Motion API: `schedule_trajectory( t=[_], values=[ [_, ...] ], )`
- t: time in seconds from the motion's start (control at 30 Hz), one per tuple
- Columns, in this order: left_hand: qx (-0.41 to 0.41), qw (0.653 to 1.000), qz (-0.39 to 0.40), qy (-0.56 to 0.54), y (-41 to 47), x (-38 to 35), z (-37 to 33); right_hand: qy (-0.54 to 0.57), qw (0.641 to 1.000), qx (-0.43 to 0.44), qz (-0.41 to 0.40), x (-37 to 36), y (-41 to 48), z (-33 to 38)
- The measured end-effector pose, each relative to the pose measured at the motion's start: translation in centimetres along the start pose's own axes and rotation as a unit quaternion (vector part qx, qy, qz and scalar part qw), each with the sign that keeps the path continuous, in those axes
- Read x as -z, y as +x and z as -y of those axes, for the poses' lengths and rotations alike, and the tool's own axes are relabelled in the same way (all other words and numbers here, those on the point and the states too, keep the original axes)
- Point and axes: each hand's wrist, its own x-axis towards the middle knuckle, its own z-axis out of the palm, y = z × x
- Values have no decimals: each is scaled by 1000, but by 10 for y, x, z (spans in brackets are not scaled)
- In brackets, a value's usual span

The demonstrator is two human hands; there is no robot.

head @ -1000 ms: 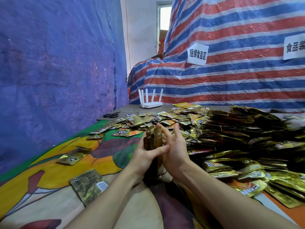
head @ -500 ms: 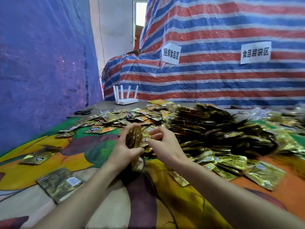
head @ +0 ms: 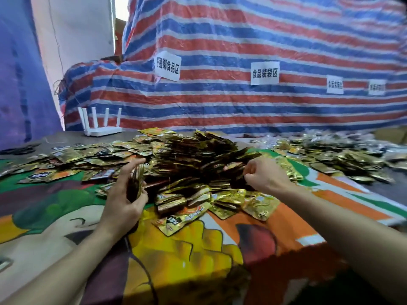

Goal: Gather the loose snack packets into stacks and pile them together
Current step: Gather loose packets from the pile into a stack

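Parted the hands since half a second ago: sent the right hand [head: 264,176] out to the right side of the big heap of bundled packets [head: 193,155], well apart from the left hand [head: 123,203]. Turned the view rightward too, bringing in a second spread of gold packets [head: 343,159] farther right on the printed tablecloth [head: 180,249]. Grips, between left thumb and fingers, a stack of snack packets [head: 137,180] stood on edge just beside the heap's left flank. Curls the right fingers, tips down among the heaped packets; cannot tell whether pinching one. Lying flat behind the left hand, loose packets [head: 72,156]. Beyond, a white router [head: 100,128] against a red, white and blue striped tarpaulin [head: 242,40] bearing paper signs [head: 167,67].
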Motion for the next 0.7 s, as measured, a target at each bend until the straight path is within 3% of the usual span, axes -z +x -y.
schedule_trajectory(
  t=[0.1,0.2,0.33,0.53,0.7],
  values=[
    [0,1000,-4,-13,0,2,0,-98,993,-53,46,10,10,-52],
    [18,1000,-11,-21,4,2,5,-87,988,-34,119,11,16,-79],
    [24,998,-22,-46,6,5,10,-123,980,20,156,2,21,-85],
    [41,996,-44,-71,9,8,14,-169,983,-57,40,4,32,-92],
    [50,995,-43,-79,10,7,14,-207,971,-83,84,-7,32,-102]
  ],
)
